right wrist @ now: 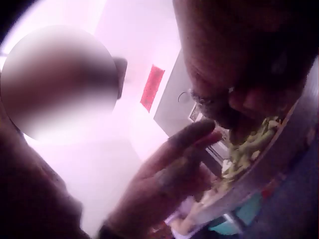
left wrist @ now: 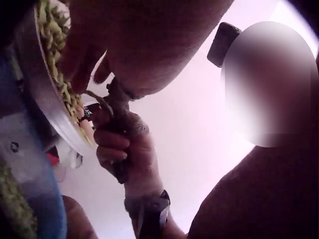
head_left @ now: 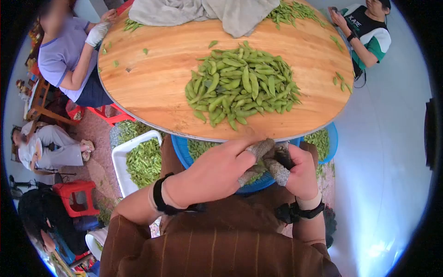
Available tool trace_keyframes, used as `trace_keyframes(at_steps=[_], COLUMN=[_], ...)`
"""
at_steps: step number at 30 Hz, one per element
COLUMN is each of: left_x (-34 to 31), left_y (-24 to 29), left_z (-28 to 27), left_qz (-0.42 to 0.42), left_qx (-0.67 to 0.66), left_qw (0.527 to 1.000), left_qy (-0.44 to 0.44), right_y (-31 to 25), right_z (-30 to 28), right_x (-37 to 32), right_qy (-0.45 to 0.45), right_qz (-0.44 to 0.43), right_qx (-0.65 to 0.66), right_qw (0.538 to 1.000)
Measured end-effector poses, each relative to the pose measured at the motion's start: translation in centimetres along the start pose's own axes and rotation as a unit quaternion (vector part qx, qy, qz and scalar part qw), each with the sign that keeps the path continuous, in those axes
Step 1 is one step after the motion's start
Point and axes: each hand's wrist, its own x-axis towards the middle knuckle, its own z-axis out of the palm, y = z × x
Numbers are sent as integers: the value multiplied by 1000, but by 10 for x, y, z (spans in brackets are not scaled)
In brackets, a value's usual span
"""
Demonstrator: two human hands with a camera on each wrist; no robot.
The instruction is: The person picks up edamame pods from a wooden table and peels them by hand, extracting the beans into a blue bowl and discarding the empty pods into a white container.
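Both hands work close together just below the table edge, with grey wrappings on some fingers. My left hand [head_left: 203, 171] reaches in from the left, its fingertips meeting the right hand's. My right hand [head_left: 302, 173] curls round a small black tool [head_left: 284, 157], whose dark end [left wrist: 121, 174] pokes out below the fist in the left wrist view. A thin curved green pod [left wrist: 101, 101] shows between the hands there, pinched by the left fingers. Fingers hide most of it. Ahead, a heap of green soybean pods [head_left: 242, 85] lies on the round wooden table [head_left: 152, 87].
A blue basin [head_left: 182, 150] with pods sits under the hands, and another blue basin [head_left: 333, 143] is at right. A white tub [head_left: 121, 161] of pods stands at left. Grey cloth [head_left: 170, 11] covers the far table. Other people sit around; a red stool [head_left: 76, 198] stands lower left.
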Motion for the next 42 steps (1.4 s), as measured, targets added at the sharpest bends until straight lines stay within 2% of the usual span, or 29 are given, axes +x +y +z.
trace_keyframes(at_steps=[2,3,5,6,7,9,10,12,16,18,19,21,22,24,25,27,28,30,31,33,34,36,37,39,40,42], left_x=[2,2,1,-6,-13,-25,-27,-29,-31,-30,-30,-31,-32,-32,-35,-43,-44,-42,-45,-52,-53,-52,-51,-50,-50,-52], left_y=[0,0,-1,-5,-9,-13,-13,-13,-17,-18,-18,-17,-16,-15,-18,-26,-25,-19,-20,-27,-28,-27,-26,-24,-24,-25], left_z=[1,0,-4,2,9,17,15,10,12,12,12,12,10,5,7,12,13,15,20,29,29,26,25,23,23,21], left_qz=[-85,-86,-157,-162,-166,-243,-247,-391,-391,-419,-420,-470,-470,-488,-488,-432,-433,-384,-386,-334,-335,-306,-307,-276,-277,-220], left_qx=[-5,-8,-35,-91,-91,-256,-253,-392,-397,-461,-462,-619,-619,-683,-683,-627,-626,-492,-492,-424,-424,-314,-314,-212,-211,-110], left_qw=[980,979,975,978,978,935,935,825,822,770,768,622,621,532,533,642,642,777,776,841,841,898,897,937,936,968], left_qy=[-181,-185,-151,-91,-91,-39,-39,-108,-119,-143,-145,-98,-99,-111,-110,-90,-88,-76,-77,-35,-39,-43,-44,-39,-40,-53], right_y=[-1,-1,1,2,3,2,5,14,13,17,17,19,22,29,28,24,23,21,19,16,16,19,22,32,34,36], right_z=[-3,-4,-2,1,3,8,11,17,12,9,9,11,12,16,17,20,20,18,19,21,21,20,22,26,27,28], right_x=[-5,-8,-10,-10,-10,-8,-7,-5,-6,-8,-9,-9,-9,-7,-6,-4,-5,-7,-10,-12,-12,-12,-12,-12,-12,-13], right_qy=[2,-1,9,15,12,20,18,44,-11,-19,-17,-1,0,-14,-14,-23,-25,-91,-90,-84,-82,-105,-104,-99,-99,-108], right_qz=[45,85,119,151,154,145,146,61,61,95,98,58,59,3,3,61,61,136,138,138,139,128,129,69,69,100], right_qx=[3,7,32,56,58,119,122,7,-34,-77,-77,-25,-24,18,19,47,48,37,38,73,75,37,38,17,19,14], right_qw=[999,996,992,987,986,982,982,997,997,992,992,998,998,1000,1000,997,997,986,986,984,984,985,985,993,992,989])
